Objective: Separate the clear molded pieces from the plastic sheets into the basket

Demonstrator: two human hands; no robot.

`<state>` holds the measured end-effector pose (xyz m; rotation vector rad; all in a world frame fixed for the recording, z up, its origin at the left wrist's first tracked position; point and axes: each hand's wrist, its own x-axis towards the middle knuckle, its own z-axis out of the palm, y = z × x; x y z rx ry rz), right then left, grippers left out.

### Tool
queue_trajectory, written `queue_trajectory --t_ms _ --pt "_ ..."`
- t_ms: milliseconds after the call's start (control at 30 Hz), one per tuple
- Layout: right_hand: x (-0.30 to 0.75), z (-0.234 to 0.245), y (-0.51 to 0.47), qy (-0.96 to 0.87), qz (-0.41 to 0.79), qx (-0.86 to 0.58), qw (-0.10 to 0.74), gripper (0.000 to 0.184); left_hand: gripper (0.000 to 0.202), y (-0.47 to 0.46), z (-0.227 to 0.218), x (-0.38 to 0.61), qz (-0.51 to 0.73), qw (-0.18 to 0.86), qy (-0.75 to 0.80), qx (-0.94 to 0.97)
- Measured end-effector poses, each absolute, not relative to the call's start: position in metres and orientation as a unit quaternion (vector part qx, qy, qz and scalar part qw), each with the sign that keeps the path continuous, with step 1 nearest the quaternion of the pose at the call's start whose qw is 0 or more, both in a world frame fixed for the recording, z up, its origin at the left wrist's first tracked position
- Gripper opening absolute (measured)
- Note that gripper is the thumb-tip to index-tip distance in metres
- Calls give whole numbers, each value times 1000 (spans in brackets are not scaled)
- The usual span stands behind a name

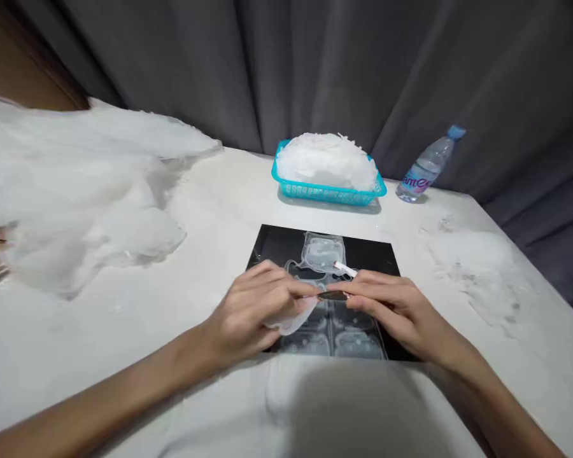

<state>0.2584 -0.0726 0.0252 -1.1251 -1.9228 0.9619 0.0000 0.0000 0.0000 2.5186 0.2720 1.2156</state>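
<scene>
My left hand (pixel 267 305) is closed around a thin, translucent white plastic piece (pixel 293 321), which hangs below its fingers. My right hand (pixel 396 305) pinches a small, dark, shiny metal blade (pixel 333 295) that reaches to the left fingertips. A white stick-like part (pixel 346 269) with a reddish end pokes out beside the right fingers; whether it belongs to the blade, I cannot tell. Under both hands lies a black flat board (pixel 279 240). On it rests a clear moulded plastic sheet (pixel 322 252) with several rounded-square shapes, partly hidden by my hands.
A blue plastic basket (pixel 325 193) heaped with white translucent pieces (pixel 325 162) stands at the back. Right of it is a water bottle (pixel 424 166). A large pile of translucent plastic (pixel 90 191) covers the left side. Clear scraps (pixel 482 267) lie on the right.
</scene>
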Motion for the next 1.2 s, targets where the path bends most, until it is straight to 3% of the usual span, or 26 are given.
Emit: queue_trajectory --t_ms 1200 --pt "259 25 -72 -747 365 -448 329 34 18 -4 0 1 448 143 100 877"
